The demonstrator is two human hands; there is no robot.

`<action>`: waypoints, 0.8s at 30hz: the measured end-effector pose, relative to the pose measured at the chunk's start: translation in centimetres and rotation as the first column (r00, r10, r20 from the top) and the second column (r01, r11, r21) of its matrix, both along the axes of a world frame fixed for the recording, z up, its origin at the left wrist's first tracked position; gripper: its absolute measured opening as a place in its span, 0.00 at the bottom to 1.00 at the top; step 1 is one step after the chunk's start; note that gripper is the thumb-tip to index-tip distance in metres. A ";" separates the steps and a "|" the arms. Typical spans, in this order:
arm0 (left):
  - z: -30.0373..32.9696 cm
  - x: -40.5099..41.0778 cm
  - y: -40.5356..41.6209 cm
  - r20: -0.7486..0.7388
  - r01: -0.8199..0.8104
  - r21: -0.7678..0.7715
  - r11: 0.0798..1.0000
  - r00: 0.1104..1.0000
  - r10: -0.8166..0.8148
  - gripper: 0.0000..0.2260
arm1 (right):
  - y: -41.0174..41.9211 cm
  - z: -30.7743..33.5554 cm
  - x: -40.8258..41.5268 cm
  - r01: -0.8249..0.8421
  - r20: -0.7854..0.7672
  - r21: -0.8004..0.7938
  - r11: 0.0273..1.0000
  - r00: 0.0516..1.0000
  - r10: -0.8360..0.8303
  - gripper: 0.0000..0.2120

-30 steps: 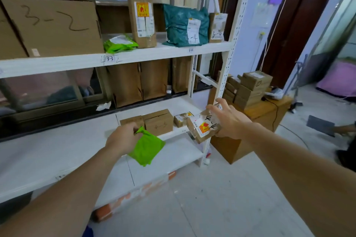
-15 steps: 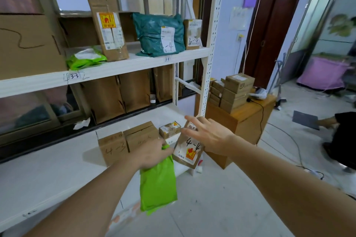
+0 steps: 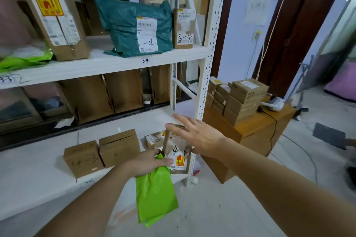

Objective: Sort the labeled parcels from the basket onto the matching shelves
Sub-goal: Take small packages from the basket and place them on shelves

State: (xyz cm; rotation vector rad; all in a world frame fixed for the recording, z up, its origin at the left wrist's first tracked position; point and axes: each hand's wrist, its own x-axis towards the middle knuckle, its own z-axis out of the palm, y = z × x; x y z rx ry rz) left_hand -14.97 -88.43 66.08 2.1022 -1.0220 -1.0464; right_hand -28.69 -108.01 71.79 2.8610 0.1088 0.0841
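At lower centre, the right hand [image 3: 200,136] has let go and spread open beside the 4-4 box [image 3: 178,154], now standing on the lower shelf [image 3: 38,169], while the left hand [image 3: 148,162] still grips the green mailer [image 3: 156,194], unsorted.

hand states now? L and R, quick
Left hand: closed, gripping the green bag by its top.
Right hand: open, fingers straight, on the upright 4-4 box on the lower shelf.
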 end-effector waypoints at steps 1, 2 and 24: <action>-0.2 0.3 -0.5 -0.017 -0.045 -0.019 0.999 0.999 0.045 0.32 | -1.1 0.0 0.6 0.087 -0.030 0.104 0.991 0.996 -0.084 0.63; -0.4 0.6 -1.0 -0.039 -0.096 -0.032 0.995 0.995 0.095 0.32 | -2.3 0.0 1.3 0.180 -0.090 0.261 0.948 0.983 -0.162 0.66; -11.8 13.3 -10.8 -0.031 -0.414 0.002 0.910 0.910 0.414 0.21 | -14.3 -18.1 17.2 0.475 -0.436 0.880 -0.005 0.802 -0.408 0.35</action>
